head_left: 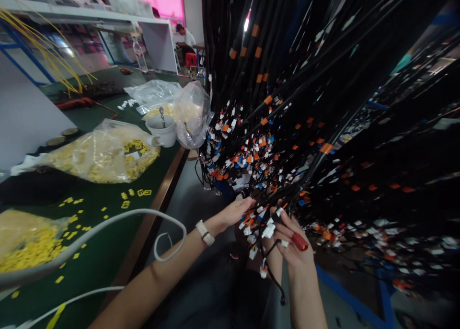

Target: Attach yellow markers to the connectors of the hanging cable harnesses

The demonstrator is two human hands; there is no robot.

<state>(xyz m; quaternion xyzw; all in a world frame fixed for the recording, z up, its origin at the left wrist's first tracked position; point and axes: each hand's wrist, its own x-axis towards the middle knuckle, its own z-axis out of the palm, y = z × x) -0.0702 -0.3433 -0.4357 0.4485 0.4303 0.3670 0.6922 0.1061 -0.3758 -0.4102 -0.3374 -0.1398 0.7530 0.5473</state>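
Right hand (293,240): half-open | touching red connector (300,242), white connectors (269,230)

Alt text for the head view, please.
A person's left hand and right hand are among hanging black cables with small white plastic connectors, a red oblong connector over the right palm. Yellow plastic pieces dot a green table.

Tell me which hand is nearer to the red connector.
Right. The red connector lies against the right hand; the left hand is apart from it, on the far side of some white connectors.
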